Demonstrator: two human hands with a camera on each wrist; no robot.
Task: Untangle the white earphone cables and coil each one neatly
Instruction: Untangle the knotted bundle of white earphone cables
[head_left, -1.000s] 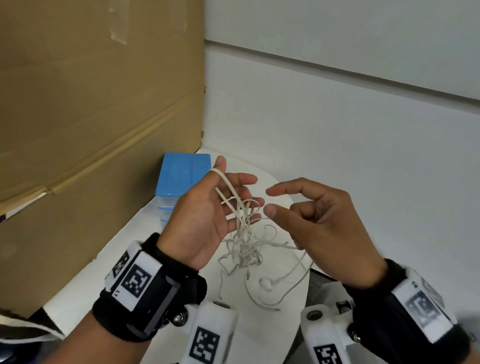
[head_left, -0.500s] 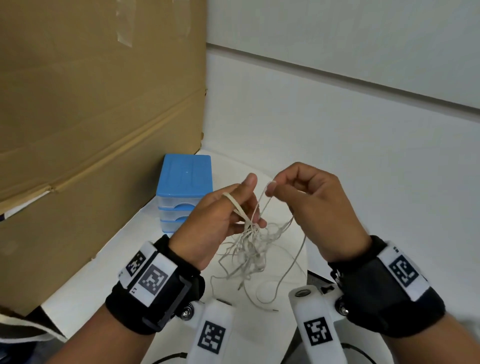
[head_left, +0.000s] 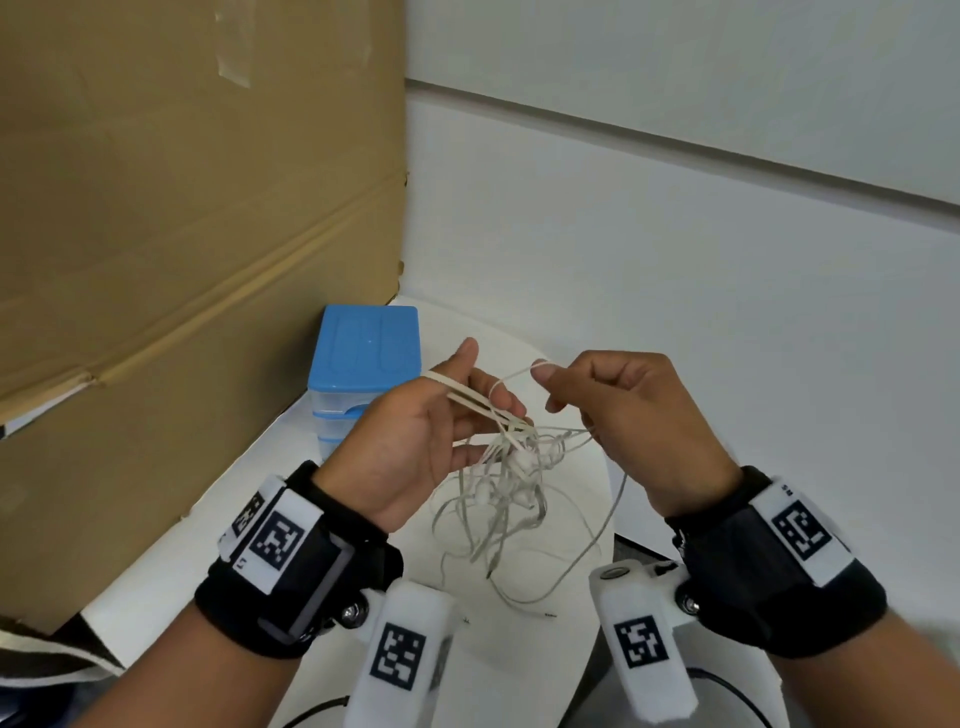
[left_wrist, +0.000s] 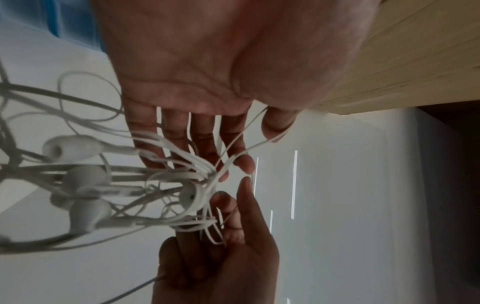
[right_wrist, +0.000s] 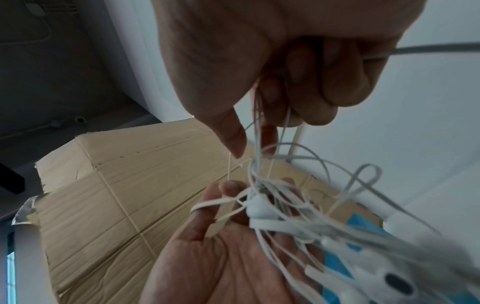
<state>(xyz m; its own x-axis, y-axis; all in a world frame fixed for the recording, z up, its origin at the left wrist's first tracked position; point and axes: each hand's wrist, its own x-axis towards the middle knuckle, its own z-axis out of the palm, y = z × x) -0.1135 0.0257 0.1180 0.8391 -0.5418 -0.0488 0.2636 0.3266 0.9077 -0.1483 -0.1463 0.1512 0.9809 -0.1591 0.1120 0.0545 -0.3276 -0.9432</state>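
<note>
A tangle of white earphone cables (head_left: 511, 467) with several earbuds hangs between my hands above the round white table (head_left: 519, 665). My left hand (head_left: 415, 441) is palm-up with fingers nearly straight. A flat cable loops over its thumb and lies across its fingers (left_wrist: 197, 144). The bundle (left_wrist: 103, 185) dangles from them. My right hand (head_left: 634, 415) pinches a thin strand between thumb and forefinger (head_left: 540, 371), drawn up out of the knot. Its other fingers (right_wrist: 324, 82) curl round further strands. The tangle (right_wrist: 298, 216) fills the gap between the two hands.
A small blue-topped drawer box (head_left: 363, 353) stands just behind my left hand. A large cardboard sheet (head_left: 182, 234) walls off the left side. White wall panels (head_left: 675, 260) close the back and right. A loose cable end (head_left: 550, 614) trails on the table.
My right hand, open a second ago, has closed on a strand and pulled it up and to the right. The left hand has kept its thumb loop and dropped slightly.
</note>
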